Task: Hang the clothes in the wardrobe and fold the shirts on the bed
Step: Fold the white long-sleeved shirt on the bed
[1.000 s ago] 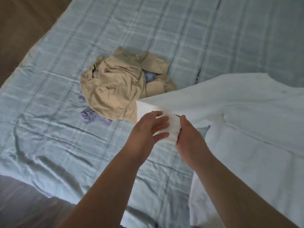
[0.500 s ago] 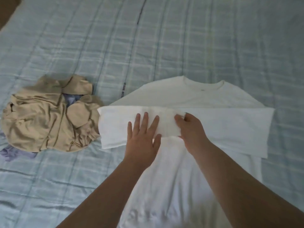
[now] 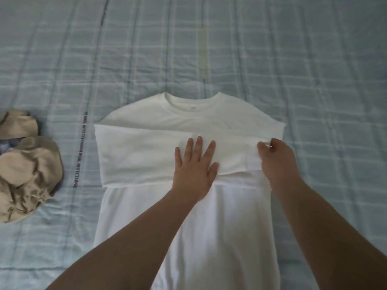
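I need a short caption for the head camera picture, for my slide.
Left hand presses a folded sleeve flat on the white shirt; right hand pinches the cuff.

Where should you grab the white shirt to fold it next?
Probably along its right side edge, pinched from the right. The white shirt lies flat, collar away, both sleeves already crossed over the chest, so that long straight edge lies free on the blanket, easy to slide under.

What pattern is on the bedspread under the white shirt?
A light blue plaid of pale check lines on the bedspread, clearest in the head view.
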`<state>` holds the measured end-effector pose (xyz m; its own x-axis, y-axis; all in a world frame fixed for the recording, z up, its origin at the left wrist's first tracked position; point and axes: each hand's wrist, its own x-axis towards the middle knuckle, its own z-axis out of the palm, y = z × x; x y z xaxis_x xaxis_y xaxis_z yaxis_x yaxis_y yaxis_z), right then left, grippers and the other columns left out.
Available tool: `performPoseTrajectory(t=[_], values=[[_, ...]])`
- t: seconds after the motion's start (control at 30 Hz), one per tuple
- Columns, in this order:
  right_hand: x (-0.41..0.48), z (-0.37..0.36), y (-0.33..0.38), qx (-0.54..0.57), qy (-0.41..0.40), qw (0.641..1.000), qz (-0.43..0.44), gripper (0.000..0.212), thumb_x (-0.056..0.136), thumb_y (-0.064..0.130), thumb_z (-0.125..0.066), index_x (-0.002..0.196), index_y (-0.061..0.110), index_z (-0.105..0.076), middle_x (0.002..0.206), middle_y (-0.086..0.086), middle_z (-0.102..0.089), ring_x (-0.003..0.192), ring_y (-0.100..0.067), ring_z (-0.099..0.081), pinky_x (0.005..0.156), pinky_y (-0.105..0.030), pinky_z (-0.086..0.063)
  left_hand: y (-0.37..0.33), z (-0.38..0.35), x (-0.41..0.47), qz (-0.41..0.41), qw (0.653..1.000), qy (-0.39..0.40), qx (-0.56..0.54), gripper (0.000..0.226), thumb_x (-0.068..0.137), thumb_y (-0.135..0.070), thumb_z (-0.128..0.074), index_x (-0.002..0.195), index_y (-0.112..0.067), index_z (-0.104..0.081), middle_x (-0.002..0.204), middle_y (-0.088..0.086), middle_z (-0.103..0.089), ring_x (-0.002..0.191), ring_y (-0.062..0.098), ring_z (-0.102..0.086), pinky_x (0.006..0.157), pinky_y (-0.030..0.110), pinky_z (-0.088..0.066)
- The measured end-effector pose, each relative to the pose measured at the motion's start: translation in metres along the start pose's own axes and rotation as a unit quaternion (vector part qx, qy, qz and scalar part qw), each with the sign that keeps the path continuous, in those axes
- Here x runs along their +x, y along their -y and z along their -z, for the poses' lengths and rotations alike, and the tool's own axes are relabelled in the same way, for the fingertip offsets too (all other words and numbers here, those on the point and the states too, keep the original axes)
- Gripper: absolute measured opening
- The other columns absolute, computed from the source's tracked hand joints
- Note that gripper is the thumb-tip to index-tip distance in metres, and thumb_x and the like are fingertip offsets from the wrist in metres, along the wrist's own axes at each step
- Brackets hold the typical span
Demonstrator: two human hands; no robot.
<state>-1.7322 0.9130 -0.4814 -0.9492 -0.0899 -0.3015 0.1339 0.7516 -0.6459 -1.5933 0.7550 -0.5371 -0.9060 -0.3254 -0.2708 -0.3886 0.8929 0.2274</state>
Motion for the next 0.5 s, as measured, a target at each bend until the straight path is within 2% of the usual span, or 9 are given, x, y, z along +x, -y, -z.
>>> performPoseTrajectory(t=[0.07,0.17,0.23,0.27,0.33,0.4,0.47,0.5], values=[[0.003,0.007,-0.015,-0.033,-0.02,0.999,0.013,0.025,0.097,0.025,-0.055,0.093,0.001,-0.064,0.089,-0.019,-0.065,0.088,-0.037,-0.06,0.068,-0.032,-0.031,-0.006,-0.005,0.003,-0.007,1.0,0.005,-0.005,0.064,0.098,-0.058,-0.001,0.158,-0.038,0.004,0.168,0.003,0.004,0.154,0.027,0.011,0.122,0.056,0.002],[0.006,0.01,-0.033,-0.042,-0.057,0.997,0.011,0.019,0.096,0.02,-0.056,0.099,0.003,-0.064,0.091,-0.018,-0.065,0.092,-0.038,-0.06,0.066,-0.027,-0.023,-0.013,-0.009,0.006,-0.029,0.999,0.014,0.005,0.063,0.098,-0.058,-0.003,0.158,-0.038,0.003,0.168,0.003,0.004,0.154,0.026,0.011,0.122,0.055,0.002],[0.006,0.008,-0.041,-0.034,-0.049,0.998,-0.008,0.023,0.094,0.018,-0.06,0.114,0.006,-0.062,0.095,-0.011,-0.064,0.1,-0.036,-0.06,0.073,-0.026,-0.031,-0.015,-0.012,0.008,-0.033,0.999,0.016,0.017,0.063,0.098,-0.058,-0.003,0.158,-0.037,0.002,0.168,0.004,0.003,0.154,0.027,0.01,0.121,0.056,0.002],[0.004,0.008,-0.044,-0.034,-0.052,0.998,-0.008,0.032,0.093,0.016,-0.062,0.122,0.007,-0.058,0.103,-0.011,-0.063,0.106,-0.036,-0.059,0.085,-0.029,-0.037,-0.014,-0.014,0.009,-0.031,0.999,0.019,0.025,0.064,0.098,-0.057,-0.003,0.158,-0.037,0.002,0.168,0.004,0.003,0.154,0.027,0.011,0.121,0.056,0.002],[-0.005,0.003,-0.048,-0.074,-0.103,0.99,0.068,0.044,0.088,0.012,-0.064,0.13,0.006,-0.053,0.124,-0.017,-0.056,0.12,-0.037,-0.05,0.105,-0.039,-0.035,-0.012,-0.018,0.009,-0.023,0.999,0.017,0.041,0.064,0.098,-0.057,-0.003,0.158,-0.036,0.002,0.168,0.004,0.003,0.154,0.027,0.011,0.121,0.056,0.003],[-0.017,-0.006,-0.048,-0.128,-0.12,0.965,0.196,0.046,0.089,0.012,-0.058,0.133,0.006,-0.052,0.14,-0.018,-0.049,0.133,-0.037,-0.041,0.114,-0.044,-0.031,-0.01,-0.022,0.009,-0.021,0.998,0.009,0.051,0.064,0.098,-0.056,-0.005,0.159,-0.035,0.0,0.168,0.004,0.002,0.154,0.026,0.011,0.121,0.055,0.004],[-0.025,-0.017,-0.052,-0.194,-0.057,0.935,0.29,0.048,0.093,0.018,-0.049,0.14,0.008,-0.049,0.152,-0.015,-0.042,0.144,-0.034,-0.032,0.118,-0.049,-0.026,-0.01,-0.026,0.009,-0.021,0.998,0.003,0.054,0.064,0.099,-0.056,-0.006,0.159,-0.034,-0.002,0.168,0.004,0.001,0.154,0.026,0.01,0.121,0.055,0.005],[-0.028,-0.024,-0.057,-0.23,-0.021,0.923,0.307,0.05,0.096,0.022,-0.045,0.144,0.009,-0.047,0.155,-0.014,-0.038,0.147,-0.034,-0.028,0.119,-0.05,-0.024,-0.011,-0.029,0.009,-0.021,0.998,0.001,0.057,0.064,0.099,-0.056,-0.006,0.159,-0.034,-0.002,0.168,0.005,0.001,0.154,0.027,0.011,0.121,0.055,0.005]])
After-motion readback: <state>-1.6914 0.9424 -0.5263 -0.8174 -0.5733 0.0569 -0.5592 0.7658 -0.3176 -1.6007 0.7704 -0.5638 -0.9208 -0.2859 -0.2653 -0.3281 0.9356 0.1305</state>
